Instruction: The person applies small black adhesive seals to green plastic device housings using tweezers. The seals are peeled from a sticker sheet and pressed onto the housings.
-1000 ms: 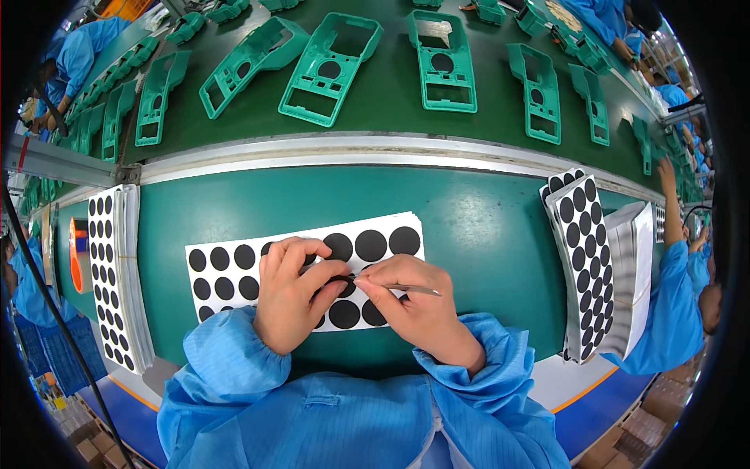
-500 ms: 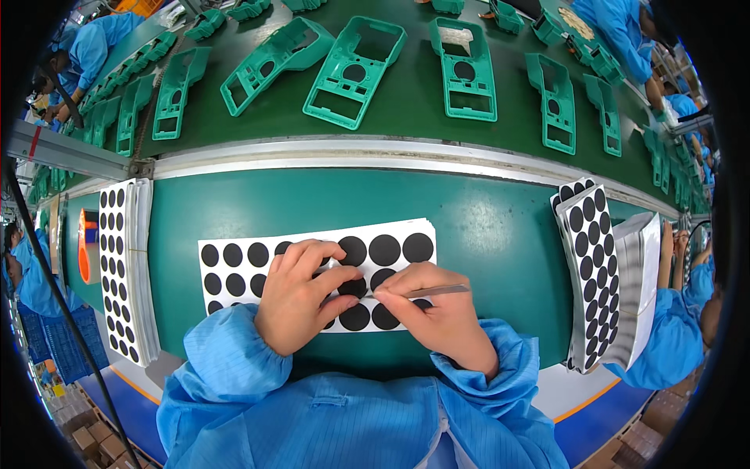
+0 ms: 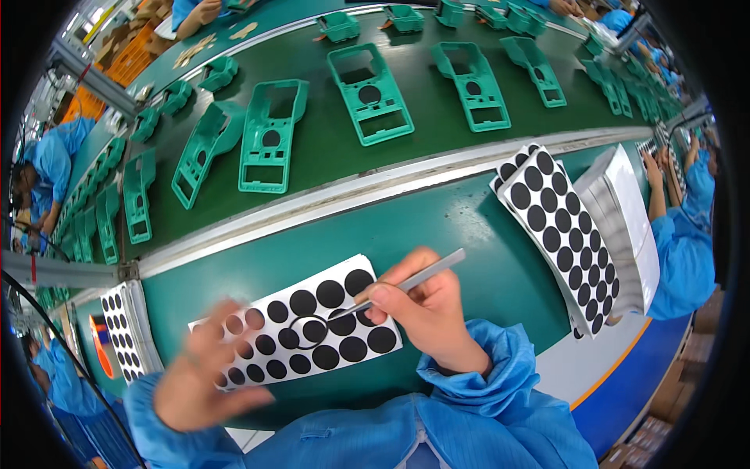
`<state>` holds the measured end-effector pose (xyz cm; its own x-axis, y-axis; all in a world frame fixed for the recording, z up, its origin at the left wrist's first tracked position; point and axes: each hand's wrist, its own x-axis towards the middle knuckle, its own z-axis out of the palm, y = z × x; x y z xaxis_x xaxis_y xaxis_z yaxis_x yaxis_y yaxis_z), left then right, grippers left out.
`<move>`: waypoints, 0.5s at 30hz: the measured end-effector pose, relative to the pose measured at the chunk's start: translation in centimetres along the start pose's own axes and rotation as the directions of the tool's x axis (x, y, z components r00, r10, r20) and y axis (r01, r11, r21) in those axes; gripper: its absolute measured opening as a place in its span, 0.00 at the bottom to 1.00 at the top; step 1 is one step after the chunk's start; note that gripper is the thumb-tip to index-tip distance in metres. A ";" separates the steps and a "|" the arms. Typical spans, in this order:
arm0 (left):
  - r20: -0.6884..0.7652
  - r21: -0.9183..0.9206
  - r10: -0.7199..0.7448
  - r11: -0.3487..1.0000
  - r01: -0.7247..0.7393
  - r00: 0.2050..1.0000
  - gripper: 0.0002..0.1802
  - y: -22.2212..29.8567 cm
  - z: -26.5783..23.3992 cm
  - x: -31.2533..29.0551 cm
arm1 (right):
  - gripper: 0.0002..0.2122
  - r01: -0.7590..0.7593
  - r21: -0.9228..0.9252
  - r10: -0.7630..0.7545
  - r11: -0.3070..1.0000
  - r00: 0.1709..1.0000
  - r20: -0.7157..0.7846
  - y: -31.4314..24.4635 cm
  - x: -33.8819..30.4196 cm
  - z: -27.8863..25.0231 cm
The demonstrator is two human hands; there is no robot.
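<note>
A white sheet (image 3: 311,284) with rows of black round stickers lies tilted on the green work surface in front of me. In my right hand (image 3: 433,313), metal tweezers (image 3: 426,273) are pinched between thumb and fingers, pointing left and down over the sheet. At their tip is a thin black ring (image 3: 310,347), above the stickers; whether it touches the sheet I cannot tell. My left hand (image 3: 195,375) is blurred by motion over the sheet's left end, its fingers spread and nothing visible in them. It hides part of that end.
Stacks of similar sticker sheets stand at left (image 3: 125,332) and right (image 3: 558,242), beside a white bundle (image 3: 625,219). Past a metal rail (image 3: 328,202), green plastic housings (image 3: 379,117) lie on a dark green belt. A co-worker's blue sleeve (image 3: 676,266) is at far right.
My left hand has left the sheet's middle, moving left and opening. The tweezers have lifted, with the black ring now at their tip. The whole view has turned and tilted.
</note>
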<state>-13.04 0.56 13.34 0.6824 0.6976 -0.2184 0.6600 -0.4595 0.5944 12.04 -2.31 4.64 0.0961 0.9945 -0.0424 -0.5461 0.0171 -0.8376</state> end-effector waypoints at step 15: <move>-0.548 0.238 -0.099 0.933 0.268 0.831 0.26 -23.0 -5.8 18.7 | 0.07 -0.043 0.029 0.045 0.999 0.997 -0.064 2.3 1.0 -0.7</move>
<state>-17.25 27.33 0.05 0.3294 0.9261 0.1837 0.8740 -0.3727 0.3117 11.50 -1.32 2.26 0.1249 0.9855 -0.1148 -0.5735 -0.0228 -0.8189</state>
